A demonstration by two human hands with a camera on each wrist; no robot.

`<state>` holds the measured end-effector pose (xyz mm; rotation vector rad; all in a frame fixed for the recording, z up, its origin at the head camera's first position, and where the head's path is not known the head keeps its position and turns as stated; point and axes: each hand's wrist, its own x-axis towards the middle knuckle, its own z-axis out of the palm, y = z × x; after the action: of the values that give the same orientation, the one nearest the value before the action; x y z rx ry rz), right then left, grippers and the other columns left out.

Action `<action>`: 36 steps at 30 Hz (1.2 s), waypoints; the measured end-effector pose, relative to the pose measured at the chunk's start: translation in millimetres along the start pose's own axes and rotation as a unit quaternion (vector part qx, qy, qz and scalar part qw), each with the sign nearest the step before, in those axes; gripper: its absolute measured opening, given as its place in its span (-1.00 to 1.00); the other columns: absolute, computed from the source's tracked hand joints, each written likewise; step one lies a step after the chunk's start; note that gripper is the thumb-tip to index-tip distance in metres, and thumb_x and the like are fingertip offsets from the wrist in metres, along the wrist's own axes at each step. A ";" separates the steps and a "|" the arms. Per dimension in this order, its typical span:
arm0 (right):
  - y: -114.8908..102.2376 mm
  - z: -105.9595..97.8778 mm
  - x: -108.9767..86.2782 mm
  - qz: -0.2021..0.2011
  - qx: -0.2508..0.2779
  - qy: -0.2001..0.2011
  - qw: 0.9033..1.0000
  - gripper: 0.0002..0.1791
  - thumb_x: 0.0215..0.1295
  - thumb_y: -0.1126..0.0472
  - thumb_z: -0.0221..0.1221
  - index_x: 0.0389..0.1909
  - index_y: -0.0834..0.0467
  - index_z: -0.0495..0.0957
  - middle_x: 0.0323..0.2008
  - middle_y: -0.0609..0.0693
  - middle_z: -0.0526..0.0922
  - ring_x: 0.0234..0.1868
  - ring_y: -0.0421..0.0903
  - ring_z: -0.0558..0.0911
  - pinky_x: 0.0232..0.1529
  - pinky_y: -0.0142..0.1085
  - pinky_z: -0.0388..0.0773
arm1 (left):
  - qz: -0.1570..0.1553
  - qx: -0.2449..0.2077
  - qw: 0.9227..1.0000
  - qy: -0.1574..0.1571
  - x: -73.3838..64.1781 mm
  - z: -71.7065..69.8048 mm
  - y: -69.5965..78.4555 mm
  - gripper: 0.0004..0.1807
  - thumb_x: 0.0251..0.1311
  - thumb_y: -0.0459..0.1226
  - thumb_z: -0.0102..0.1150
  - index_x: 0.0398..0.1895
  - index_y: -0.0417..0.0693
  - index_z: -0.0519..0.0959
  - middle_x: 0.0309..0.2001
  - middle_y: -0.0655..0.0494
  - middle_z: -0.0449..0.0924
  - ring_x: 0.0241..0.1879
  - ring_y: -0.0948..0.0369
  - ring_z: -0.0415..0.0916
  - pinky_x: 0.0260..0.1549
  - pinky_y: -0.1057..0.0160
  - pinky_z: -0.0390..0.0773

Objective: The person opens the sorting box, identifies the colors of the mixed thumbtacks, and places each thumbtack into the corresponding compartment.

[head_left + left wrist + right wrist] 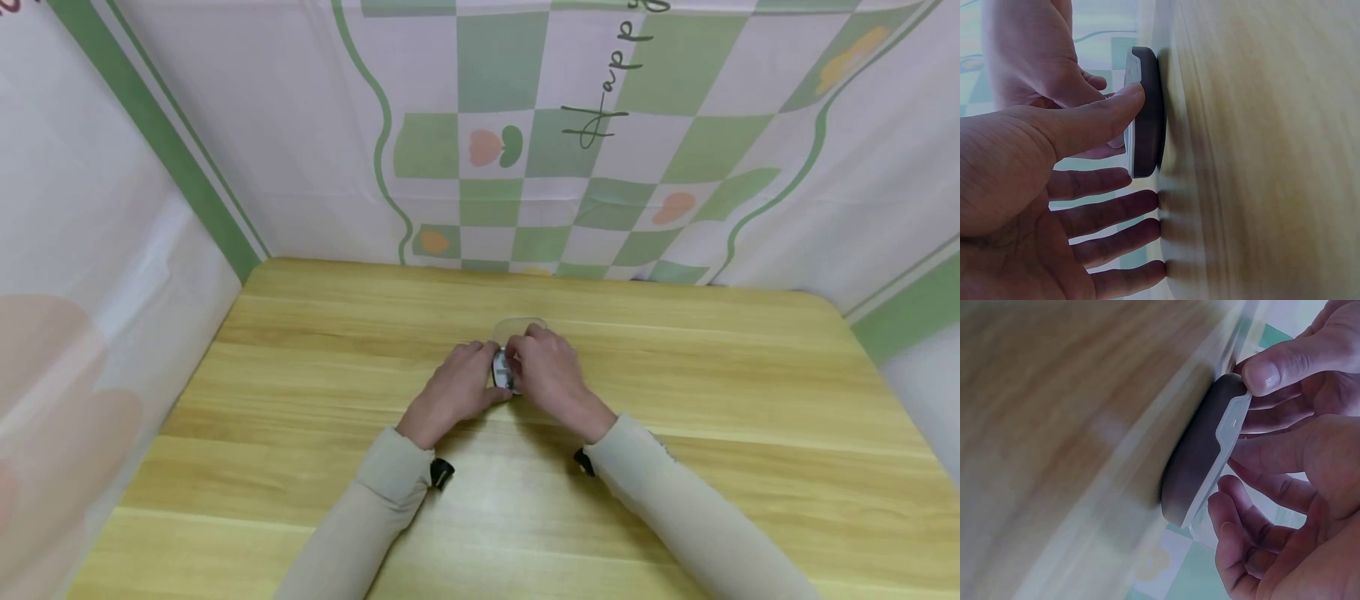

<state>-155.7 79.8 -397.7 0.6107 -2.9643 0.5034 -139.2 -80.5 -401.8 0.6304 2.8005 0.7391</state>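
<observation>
A computer mouse (501,372) with a dark base and a white inside, its top cover off, lies on the wooden table. My left hand (460,385) holds it by the edge between thumb and index finger; its other fingers (1129,234) stretch out with their tips at the tabletop. Over the mouse's white face, my right hand (551,372) works with bent fingers. The thumb (1272,453) is right at that face in the right wrist view. I cannot tell whether it pinches something there. Just beyond the hands lies a pale, rounded cover (517,327).
The wood-grain table (315,350) has rounded far corners. A hanging cloth (495,67) with green checks and lettering stands right behind it, and a white cloth (112,208) closes off the left side.
</observation>
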 end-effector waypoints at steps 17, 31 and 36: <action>5.7 -9.4 -8.3 0.003 0.014 0.011 1.000 -0.91 0.20 0.34 0.33 -0.29 0.25 0.74 -0.42 0.05 0.56 -0.40 -0.02 0.51 -0.39 -0.14 0.50 | 0.002 0.003 1.000 0.003 0.2 -1.6 0.3 -0.35 0.27 -0.07 0.38 0.31 -0.22 0.44 0.06 -0.06 0.57 0.04 0.01 0.48 0.01 0.10 0.51; 34.2 -32.4 -20.4 0.037 0.072 -0.002 0.997 -0.88 0.26 0.26 0.33 -0.25 0.21 0.75 -0.35 0.08 0.60 -0.39 -0.01 0.54 -0.40 -0.16 0.48 | -0.015 -0.018 1.000 -0.010 -0.5 -1.5 0.6 -0.25 0.26 -0.09 0.40 0.42 -0.24 0.36 0.27 -0.14 0.48 0.24 -0.05 0.41 0.23 0.03 0.42; 48.7 -36.7 -20.6 0.037 0.103 0.007 0.994 -0.88 0.27 0.32 0.27 -0.23 0.24 0.74 -0.36 0.08 0.63 -0.33 0.01 0.58 -0.28 -0.08 0.53 | -0.016 -0.033 0.999 -0.015 -1.3 -2.5 0.2 -0.24 0.26 -0.10 0.41 0.42 -0.25 0.35 0.28 -0.14 0.47 0.25 -0.05 0.39 0.26 0.04 0.39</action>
<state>-155.8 141.8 -380.5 0.5132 -2.9520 0.8256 -138.7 -82.0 -399.5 0.5787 2.7397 0.8063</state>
